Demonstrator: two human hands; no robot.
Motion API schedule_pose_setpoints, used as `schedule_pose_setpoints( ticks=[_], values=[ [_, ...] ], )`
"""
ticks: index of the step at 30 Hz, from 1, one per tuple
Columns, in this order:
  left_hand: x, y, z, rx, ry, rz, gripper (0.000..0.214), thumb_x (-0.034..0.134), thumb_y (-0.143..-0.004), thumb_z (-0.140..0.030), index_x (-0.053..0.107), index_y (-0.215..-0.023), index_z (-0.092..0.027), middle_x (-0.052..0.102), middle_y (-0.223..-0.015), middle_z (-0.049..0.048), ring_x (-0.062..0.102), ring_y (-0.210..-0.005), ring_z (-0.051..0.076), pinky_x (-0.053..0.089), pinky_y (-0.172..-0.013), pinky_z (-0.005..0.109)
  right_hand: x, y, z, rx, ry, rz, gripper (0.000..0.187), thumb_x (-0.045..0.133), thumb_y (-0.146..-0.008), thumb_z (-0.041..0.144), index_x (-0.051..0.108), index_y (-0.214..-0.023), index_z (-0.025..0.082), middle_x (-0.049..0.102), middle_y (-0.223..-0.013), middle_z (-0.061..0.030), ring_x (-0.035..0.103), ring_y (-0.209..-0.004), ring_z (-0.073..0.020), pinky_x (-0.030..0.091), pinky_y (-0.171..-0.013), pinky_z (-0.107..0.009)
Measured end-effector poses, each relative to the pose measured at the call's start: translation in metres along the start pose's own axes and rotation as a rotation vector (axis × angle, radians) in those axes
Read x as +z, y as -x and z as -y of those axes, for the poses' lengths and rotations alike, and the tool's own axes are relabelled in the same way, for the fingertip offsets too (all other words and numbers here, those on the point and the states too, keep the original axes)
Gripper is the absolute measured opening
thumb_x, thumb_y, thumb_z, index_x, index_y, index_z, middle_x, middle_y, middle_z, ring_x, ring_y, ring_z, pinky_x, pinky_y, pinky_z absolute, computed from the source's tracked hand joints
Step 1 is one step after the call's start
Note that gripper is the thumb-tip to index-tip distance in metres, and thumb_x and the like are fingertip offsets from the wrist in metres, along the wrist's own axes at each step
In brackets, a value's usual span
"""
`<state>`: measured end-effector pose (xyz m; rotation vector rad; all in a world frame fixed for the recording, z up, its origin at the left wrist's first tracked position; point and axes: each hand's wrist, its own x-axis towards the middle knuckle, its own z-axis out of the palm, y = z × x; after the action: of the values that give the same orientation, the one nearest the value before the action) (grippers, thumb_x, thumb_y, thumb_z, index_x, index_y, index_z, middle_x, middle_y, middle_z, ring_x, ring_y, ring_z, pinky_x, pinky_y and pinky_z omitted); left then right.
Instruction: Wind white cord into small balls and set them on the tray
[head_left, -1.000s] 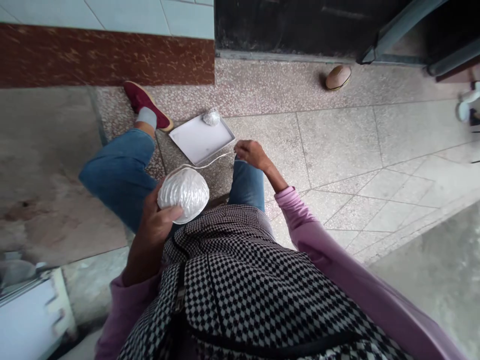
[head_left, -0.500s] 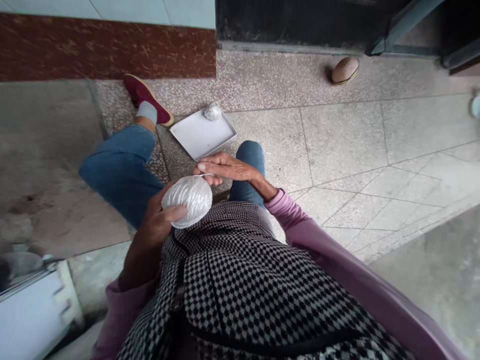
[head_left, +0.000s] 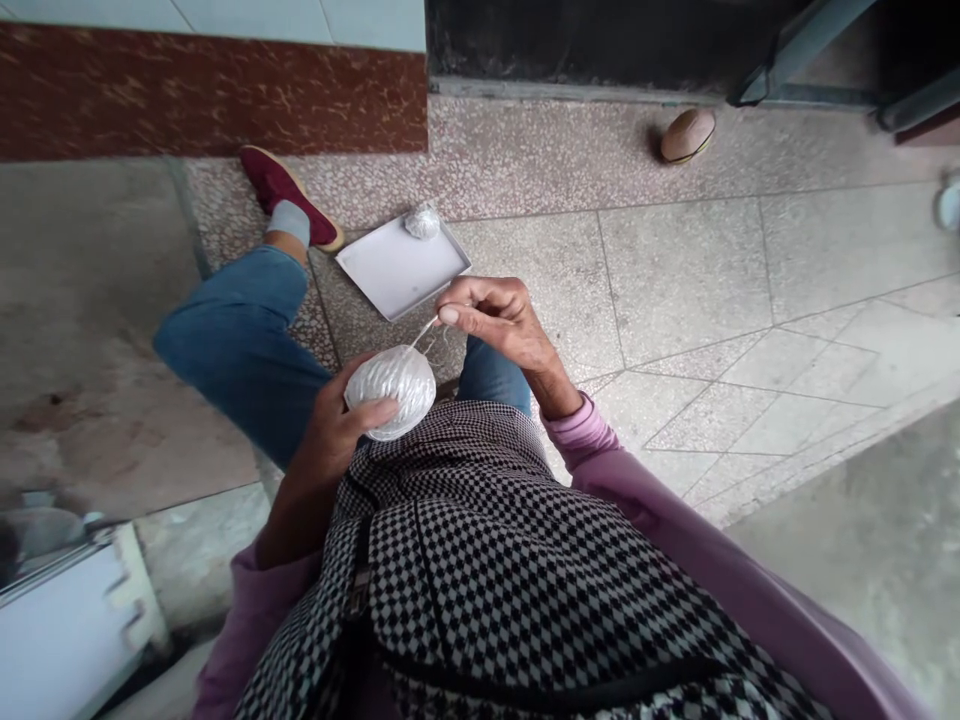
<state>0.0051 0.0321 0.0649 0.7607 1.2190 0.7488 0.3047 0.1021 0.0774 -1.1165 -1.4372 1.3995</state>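
Observation:
My left hand is wrapped round a shiny white ball of wound plastic cord, held over my lap. My right hand is just above and to the right of the ball, with thumb and fingers pinched on the loose cord strand that runs down onto the ball. Below both hands lie my knees in blue jeans.
A white flat tray lies on the speckled floor ahead, with a small silvery ball at its far corner. My red shoe rests near a dark red wall base. A tan shoe sits by the dark doorway. A white box stands at lower left.
My right hand, stretched out with a long strand a second ago, came back to the ball, lay flat over it, and now pinches the strand just above it. The left hand turned the ball slightly.

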Motion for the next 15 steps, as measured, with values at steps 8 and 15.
schedule_pose_setpoints(
  ticks=[8, 15],
  values=[
    [0.008, -0.009, 0.009, 0.173, 0.142, 0.008, 0.089, 0.111, -0.063, -0.054, 0.096, -0.145, -0.025, 0.091, -0.143, 0.0149, 0.087, -0.128, 0.044, 0.076, -0.111, 0.051, 0.043, -0.013, -0.037, 0.186, -0.221, -0.013, 0.058, 0.091, -0.123, 0.069, 0.074, -0.091, 0.023, 0.053, -0.071, 0.0052, 0.05, -0.074, -0.0151, 0.041, -0.068, -0.03],
    [0.029, -0.008, -0.013, 0.248, 0.272, -0.131, 0.074, 0.115, -0.064, -0.048, 0.093, -0.133, -0.028, 0.09, -0.138, 0.0126, 0.086, -0.136, 0.044, 0.074, -0.126, 0.059, 0.087, 0.003, -0.046, 0.246, -0.261, -0.066, 0.064, 0.088, -0.122, 0.077, 0.061, -0.094, 0.026, 0.05, -0.076, 0.0062, 0.047, -0.072, -0.0156, 0.043, -0.068, -0.028]
  ],
)
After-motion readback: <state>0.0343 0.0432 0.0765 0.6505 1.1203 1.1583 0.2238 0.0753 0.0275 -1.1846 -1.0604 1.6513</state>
